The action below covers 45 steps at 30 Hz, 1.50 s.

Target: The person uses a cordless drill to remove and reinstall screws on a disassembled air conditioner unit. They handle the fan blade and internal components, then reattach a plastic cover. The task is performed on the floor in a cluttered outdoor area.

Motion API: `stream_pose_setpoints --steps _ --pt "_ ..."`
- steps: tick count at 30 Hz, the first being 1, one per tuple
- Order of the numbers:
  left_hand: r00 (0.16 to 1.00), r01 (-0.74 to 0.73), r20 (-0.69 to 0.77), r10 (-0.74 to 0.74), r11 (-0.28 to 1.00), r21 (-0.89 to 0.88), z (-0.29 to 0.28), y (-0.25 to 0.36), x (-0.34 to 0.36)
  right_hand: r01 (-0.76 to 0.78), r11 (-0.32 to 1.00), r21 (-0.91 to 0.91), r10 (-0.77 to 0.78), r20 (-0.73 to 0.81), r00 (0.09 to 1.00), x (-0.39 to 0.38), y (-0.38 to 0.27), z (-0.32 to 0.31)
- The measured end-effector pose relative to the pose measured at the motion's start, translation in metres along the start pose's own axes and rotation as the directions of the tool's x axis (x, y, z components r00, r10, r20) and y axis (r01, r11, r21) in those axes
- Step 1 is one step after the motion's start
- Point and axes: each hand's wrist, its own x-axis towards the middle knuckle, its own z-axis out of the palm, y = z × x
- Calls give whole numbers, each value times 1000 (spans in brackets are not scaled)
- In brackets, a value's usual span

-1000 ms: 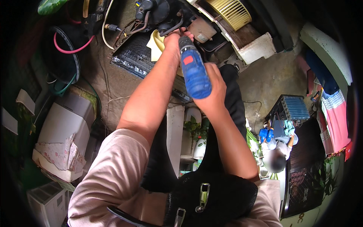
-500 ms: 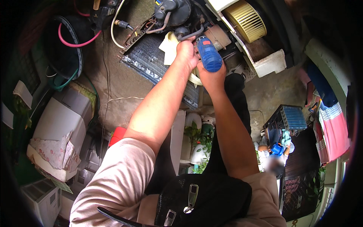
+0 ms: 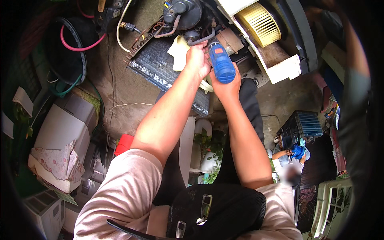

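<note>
My right hand [image 3: 226,86] is closed round the grip of a blue cordless drill [image 3: 222,66], whose front end points away from me into the unit. My left hand [image 3: 198,60] is beside the drill's front end with its fingers curled in; what they hold, if anything, is hidden. Past the hands lies an opened air-conditioner unit: a black compressor [image 3: 182,14], bent pipes, a brownish motor [image 3: 230,40] and a dark finned coil [image 3: 154,66]. A pale yellow sheet [image 3: 179,52] lies on the coil next to my left hand.
At the upper right a white foam housing [image 3: 282,70] holds a cream blower wheel [image 3: 260,24]. Upper left are a black tub [image 3: 66,52] and a pink hose [image 3: 72,49]. A blurred figure [image 3: 358,80] fills the right edge; another person [image 3: 290,164] works lower right.
The drill and my right hand have shifted slightly toward me. My left hand has barely moved. A blurred figure has come in at the right edge, covering the hanging cloths.
</note>
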Motion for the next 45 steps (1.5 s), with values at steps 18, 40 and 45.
stream_pose_setpoints --steps 18,40,45 --pt "999 -49 -24 48 998 -25 0 -4 -10 30 995 -95 -22 92 996 11 7 -1" --pt "998 -53 -28 54 998 25 10 -2 -35 22 997 -73 -12 134 991 4 -2 -15" --pt "999 -51 17 51 999 -3 11 -3 -45 12 998 -61 -4 134 991 -3 -4 -21"
